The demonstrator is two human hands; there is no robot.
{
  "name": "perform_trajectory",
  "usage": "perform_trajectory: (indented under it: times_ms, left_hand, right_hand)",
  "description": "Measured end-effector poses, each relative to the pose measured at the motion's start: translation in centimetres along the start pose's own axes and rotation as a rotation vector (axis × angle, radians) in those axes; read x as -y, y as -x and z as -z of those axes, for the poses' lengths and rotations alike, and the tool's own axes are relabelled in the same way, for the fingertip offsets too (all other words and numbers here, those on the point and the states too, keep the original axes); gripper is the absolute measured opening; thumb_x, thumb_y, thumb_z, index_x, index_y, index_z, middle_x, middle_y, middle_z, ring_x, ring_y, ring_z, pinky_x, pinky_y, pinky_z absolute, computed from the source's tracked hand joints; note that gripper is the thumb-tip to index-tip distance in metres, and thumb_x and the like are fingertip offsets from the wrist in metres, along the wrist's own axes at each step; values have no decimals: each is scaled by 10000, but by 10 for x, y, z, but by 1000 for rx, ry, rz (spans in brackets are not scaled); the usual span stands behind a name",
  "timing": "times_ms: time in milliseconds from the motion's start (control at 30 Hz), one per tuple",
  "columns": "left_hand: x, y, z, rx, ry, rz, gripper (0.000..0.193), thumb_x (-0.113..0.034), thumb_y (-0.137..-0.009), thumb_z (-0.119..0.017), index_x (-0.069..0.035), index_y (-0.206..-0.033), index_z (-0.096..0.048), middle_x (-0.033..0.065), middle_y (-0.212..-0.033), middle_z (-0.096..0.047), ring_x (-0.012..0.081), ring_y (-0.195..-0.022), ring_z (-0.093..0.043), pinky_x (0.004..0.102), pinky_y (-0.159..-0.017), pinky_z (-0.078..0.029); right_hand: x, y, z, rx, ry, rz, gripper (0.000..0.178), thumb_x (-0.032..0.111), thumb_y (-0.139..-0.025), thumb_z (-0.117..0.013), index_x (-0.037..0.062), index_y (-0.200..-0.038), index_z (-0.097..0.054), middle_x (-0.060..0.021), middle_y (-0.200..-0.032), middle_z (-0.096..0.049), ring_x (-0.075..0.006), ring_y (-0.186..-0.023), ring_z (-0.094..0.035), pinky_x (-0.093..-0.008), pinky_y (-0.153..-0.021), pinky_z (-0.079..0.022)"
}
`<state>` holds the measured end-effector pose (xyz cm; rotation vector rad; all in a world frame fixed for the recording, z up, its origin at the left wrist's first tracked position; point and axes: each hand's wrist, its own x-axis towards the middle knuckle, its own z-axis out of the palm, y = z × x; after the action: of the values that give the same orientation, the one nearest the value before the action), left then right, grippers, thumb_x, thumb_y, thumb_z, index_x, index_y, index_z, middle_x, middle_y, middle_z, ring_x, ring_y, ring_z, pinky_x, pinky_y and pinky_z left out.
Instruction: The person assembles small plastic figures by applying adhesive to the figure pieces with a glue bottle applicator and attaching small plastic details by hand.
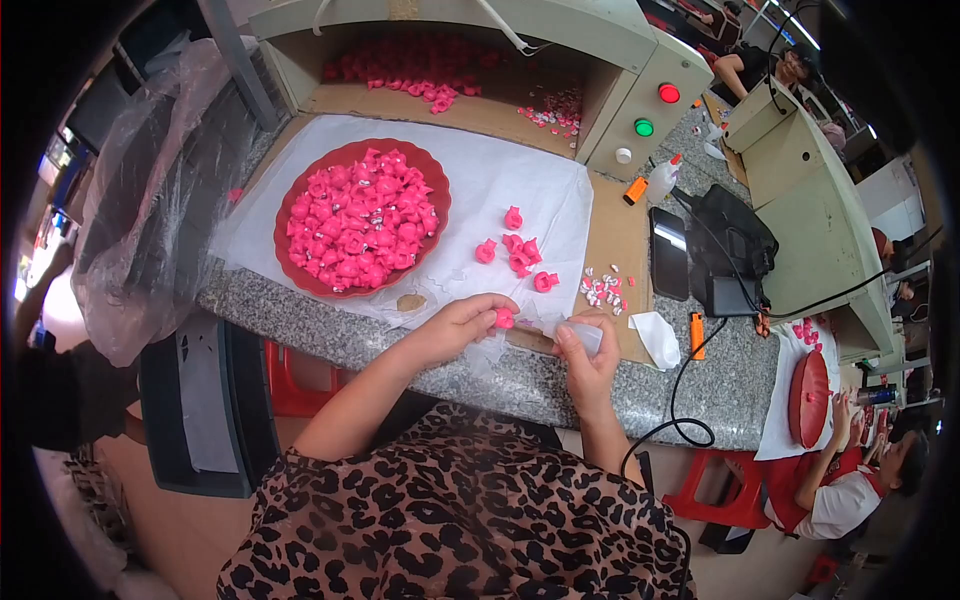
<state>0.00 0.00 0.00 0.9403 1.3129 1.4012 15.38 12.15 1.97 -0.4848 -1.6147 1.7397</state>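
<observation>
Over the near edge of the granite worktop, my left hand (pixel 452 328) pinches a small pink plastic piece (pixel 503 318) between thumb and fingers. Just to its right, my right hand (pixel 590 372) is closed round a small whitish translucent bottle (pixel 584 338), its end turned toward the pink piece. Whether the two touch I cannot make out. Beyond my hands, several loose pink pieces (pixel 520 254) lie on a white sheet (pixel 560 190). Small white-and-pink parts (pixel 603 290) are scattered to the right of it. A red scalloped bowl (pixel 287 262) heaped with pink pieces stands at the left.
A grey box-like machine (pixel 640 60) with a red and a green light spans the back, pink pieces inside. At the right lie a phone (pixel 669 253), a black bag (pixel 735 235), an orange lighter (pixel 697 335) and a looping black cable (pixel 672 400). Another person (pixel 840 490) works at far right.
</observation>
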Motion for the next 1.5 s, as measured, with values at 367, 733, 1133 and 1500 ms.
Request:
perform_trajectory:
  times_ms: [367, 733, 1133, 1500]
  left_hand:
    - [-3, 1, -6, -100, -80, -37, 225, -128, -870, -392, -51, -1066, -470, -1, -848, -480, 74, -687, -408, 207, -652, -380]
    - [-5, 3, -8, -119, -142, -65, 227, -114, -870, -395, -33, -1072, -460, 43, -947, -500, 105, -837, -468, 241, -746, -403]
    - [-4, 4, -9, -139, -145, -62, 220, -122, -862, -404, -39, -1061, -450, 40, -903, -503, 105, -777, -467, 240, -697, -407]
    - [4, 4, -11, -149, -85, -99, 199, -91, -855, -403, -32, -1044, -428, 46, -864, -495, 96, -663, -435, 228, -617, -398]
  right_hand:
    - [-3, 1, 0, 28, 136, 114, 133, 47, -778, -553, 10, -838, -440, -52, -766, -458, -101, -581, -485, -198, -508, -400]
    - [1, 4, -1, 36, 132, 89, 127, 35, -779, -542, 3, -841, -436, -60, -773, -452, -105, -586, -488, -202, -512, -399]
    - [-5, 6, -2, 44, 189, 178, 125, 31, -784, -537, 1, -838, -428, -65, -795, -438, -108, -586, -492, -208, -510, -409]
    - [-8, 13, -4, -22, 150, 127, 142, 72, -787, -554, 15, -839, -436, -52, -774, -470, -92, -570, -492, -194, -490, -393]
